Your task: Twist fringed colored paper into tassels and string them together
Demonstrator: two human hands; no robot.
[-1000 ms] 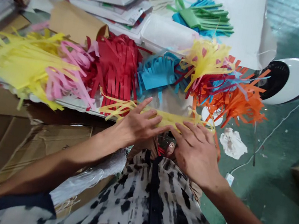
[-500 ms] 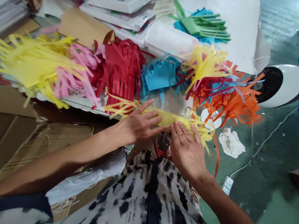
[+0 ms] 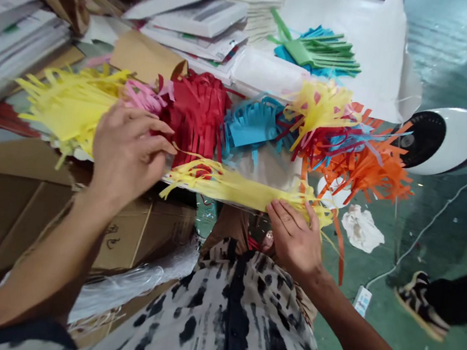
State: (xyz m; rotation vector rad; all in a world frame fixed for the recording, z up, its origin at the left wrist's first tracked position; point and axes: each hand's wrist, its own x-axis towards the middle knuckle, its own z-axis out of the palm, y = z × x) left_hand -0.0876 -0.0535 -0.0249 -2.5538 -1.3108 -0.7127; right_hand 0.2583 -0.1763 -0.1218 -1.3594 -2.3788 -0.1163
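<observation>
A yellow tissue-paper strip with fringed ends (image 3: 244, 191) lies lengthwise along the table's front edge. My right hand (image 3: 297, 238) rests with flat, stretched fingers on its right part. Raised over the pink fringed paper (image 3: 143, 97), my left hand (image 3: 128, 152) has loosely bent fingers, with nothing visible in them. Its fingertips are close to the strip's left fringe; whether they touch a strand I cannot tell. Behind the strip lie a red fringed bundle (image 3: 199, 113) and a blue one (image 3: 252, 125). Another yellow bundle (image 3: 71, 108) is left of my left hand.
Orange fringe (image 3: 363, 166) hangs over the right edge beside a white-and-black rounded object (image 3: 447, 141). Green fringed paper (image 3: 315, 52) lies farther back. Stacked white packets (image 3: 201, 13) fill the back left. Cardboard (image 3: 1, 209) stands below left. Another person's shoe (image 3: 423, 303) is on the floor.
My left hand has lifted off the yellow strip and moved left, over the pink paper. My right hand stays on the strip. A person's foot has appeared at right.
</observation>
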